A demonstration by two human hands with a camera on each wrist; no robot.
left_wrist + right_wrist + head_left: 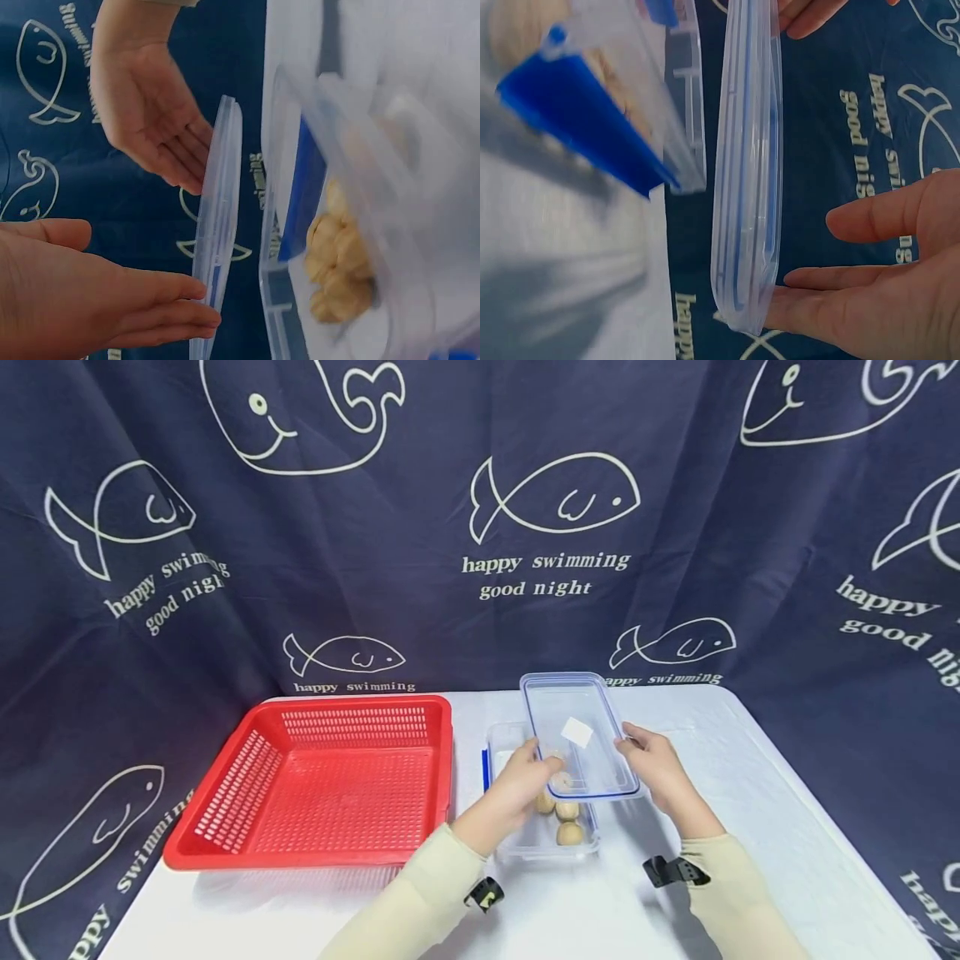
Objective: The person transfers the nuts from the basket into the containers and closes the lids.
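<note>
A clear rectangular lid with a blue rim line and a white square label hangs above a clear container. My left hand is at the lid's left edge, its fingers straight against it. On the opposite edge is my right hand, with its extended fingers touching the lid. In the wrist views both thumbs stand apart from the lid. Several tan, rounded pieces lie inside the container, partly covered by the lid and left hand. A blue side flap hangs from the container.
A red perforated plastic basket stands left of the container. Both rest on a white-covered table. A dark blue curtain with fish drawings and lettering hangs behind the table.
</note>
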